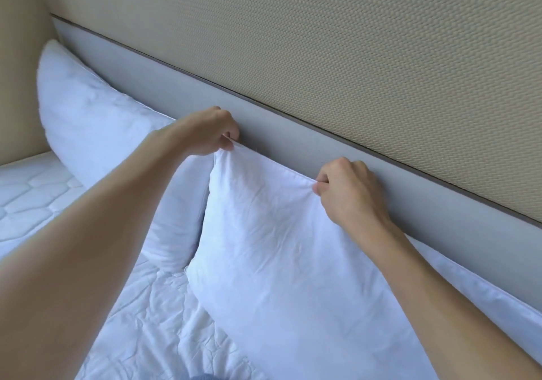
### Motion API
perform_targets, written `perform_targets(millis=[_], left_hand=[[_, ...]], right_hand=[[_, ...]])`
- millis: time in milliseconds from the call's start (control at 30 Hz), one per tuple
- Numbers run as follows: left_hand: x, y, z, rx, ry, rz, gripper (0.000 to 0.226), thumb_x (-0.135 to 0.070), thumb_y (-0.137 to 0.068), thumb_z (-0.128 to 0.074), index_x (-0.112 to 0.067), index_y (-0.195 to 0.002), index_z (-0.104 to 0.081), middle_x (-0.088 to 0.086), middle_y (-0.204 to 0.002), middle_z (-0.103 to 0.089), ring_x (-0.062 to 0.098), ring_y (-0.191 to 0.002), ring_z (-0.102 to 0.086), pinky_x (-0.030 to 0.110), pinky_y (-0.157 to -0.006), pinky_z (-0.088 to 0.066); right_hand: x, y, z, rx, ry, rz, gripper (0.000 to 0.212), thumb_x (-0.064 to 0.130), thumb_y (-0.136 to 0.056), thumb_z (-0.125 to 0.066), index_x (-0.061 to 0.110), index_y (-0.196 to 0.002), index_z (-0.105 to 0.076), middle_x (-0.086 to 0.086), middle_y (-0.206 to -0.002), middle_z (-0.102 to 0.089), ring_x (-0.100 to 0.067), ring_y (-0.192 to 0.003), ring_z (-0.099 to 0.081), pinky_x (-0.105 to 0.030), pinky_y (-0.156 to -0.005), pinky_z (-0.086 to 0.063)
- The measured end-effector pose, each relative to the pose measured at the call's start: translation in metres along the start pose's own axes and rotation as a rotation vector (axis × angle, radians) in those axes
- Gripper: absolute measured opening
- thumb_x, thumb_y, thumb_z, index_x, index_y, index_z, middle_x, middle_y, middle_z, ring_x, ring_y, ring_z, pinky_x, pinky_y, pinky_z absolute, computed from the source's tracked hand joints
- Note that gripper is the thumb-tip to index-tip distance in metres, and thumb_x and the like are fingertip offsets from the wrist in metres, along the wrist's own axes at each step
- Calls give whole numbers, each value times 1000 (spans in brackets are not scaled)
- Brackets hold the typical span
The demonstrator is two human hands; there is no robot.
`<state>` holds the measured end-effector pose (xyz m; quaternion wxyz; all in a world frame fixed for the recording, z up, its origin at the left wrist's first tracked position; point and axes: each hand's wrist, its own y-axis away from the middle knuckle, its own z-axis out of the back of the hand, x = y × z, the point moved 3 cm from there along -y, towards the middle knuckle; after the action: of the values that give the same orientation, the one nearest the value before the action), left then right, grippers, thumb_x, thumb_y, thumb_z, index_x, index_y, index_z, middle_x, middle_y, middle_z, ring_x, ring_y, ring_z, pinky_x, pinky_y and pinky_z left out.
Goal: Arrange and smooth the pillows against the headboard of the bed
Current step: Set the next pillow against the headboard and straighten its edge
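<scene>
A white near pillow (281,256) leans upright against the grey headboard (293,142). My left hand (208,131) pinches its top left corner. My right hand (349,195) pinches the same top edge further right, fingers closed on the fabric. Both hands touch the headboard's face. A second white pillow (96,124) leans against the headboard to the left, its right end tucked behind the near pillow. My forearms hide part of both pillows.
A white quilted mattress cover (35,197) lies at the left, and a wrinkled white quilt (164,327) spreads below the pillows. A beige textured wall panel (337,57) rises above the headboard. A beige side wall (20,65) closes off the left.
</scene>
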<state>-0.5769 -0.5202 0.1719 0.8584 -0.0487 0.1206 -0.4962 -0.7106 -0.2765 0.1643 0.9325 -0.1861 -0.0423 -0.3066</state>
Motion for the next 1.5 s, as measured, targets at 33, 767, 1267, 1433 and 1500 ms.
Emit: perform_targets(millis=[33, 767, 1267, 1433, 1500], left_hand=[[3, 0, 1, -13, 15, 1, 15, -3, -84, -69, -14, -93, -73, 6, -94, -74, 29, -86, -66, 38, -77, -55], [57, 204, -295, -189, 840, 1076, 34, -7, -69, -42, -21, -71, -72, 5, -71, -72, 27, -66, -68, 36, -59, -54], [70, 210, -315, -176, 914, 1302, 15, -5, -62, -57, 2, -48, -58, 15, -49, -50, 22, -48, -41, 27, -48, -35], [77, 219, -301, -146, 962, 1256, 26, -5, -69, -64, -4, -43, -61, 9, -41, -62, 17, -38, -53, 30, -50, -52], [84, 231, -293, -150, 985, 1262, 23, -10, -77, -65, 2, -57, -65, 15, -51, -67, 22, -44, -59, 37, -60, -59]], right_hand=[[0, -1, -1, 10, 4, -2, 38, 28, -91, -65, 19, -63, -41, 0, -67, -46, -31, -67, -44, -29, -54, -31], [153, -102, -50, 227, -6, 268, 34, 29, -82, -71, -3, -73, -63, -13, -58, -52, -35, -79, -65, -31, -58, -46], [149, -117, -42, -7, 30, 345, 19, 27, -86, -74, 8, -86, -72, -27, -100, -66, -38, -101, -59, -35, -81, -48], [155, -110, -43, 21, 84, 356, 21, 22, -88, -72, 2, -82, -72, -29, -92, -62, -41, -106, -56, -41, -80, -51], [155, -108, -44, 73, 78, 314, 18, 23, -89, -71, 5, -86, -73, -29, -97, -63, -39, -109, -56, -38, -75, -47]])
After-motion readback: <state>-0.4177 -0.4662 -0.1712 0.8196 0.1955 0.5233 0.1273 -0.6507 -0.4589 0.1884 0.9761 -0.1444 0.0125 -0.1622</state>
